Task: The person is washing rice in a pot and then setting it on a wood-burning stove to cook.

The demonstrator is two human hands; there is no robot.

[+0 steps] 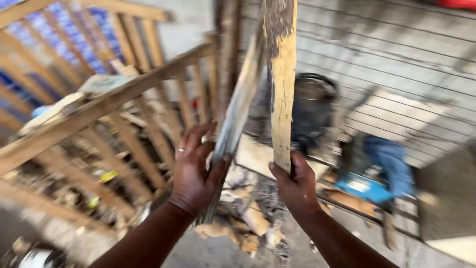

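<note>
**Two rough planks, held upright**

The yellow plank (281,84) looks stiff, light and splintery, best gripped low. The right hand (296,186) clasps its bottom end. The left hand (196,171) grasps a grey plank (238,111) beside the wooden frame (99,106).

A slatted frame of pale wooden rails (99,106) leans across the left side, blurred. Behind it lies a blue patterned sheet (69,30). A dark round bucket (312,106) stands against a grey ribbed wall (396,54). To its right sit a blue box (364,188) and blue cloth (391,159). Wood scraps and rubble (248,218) litter the concrete floor (198,253).
</note>
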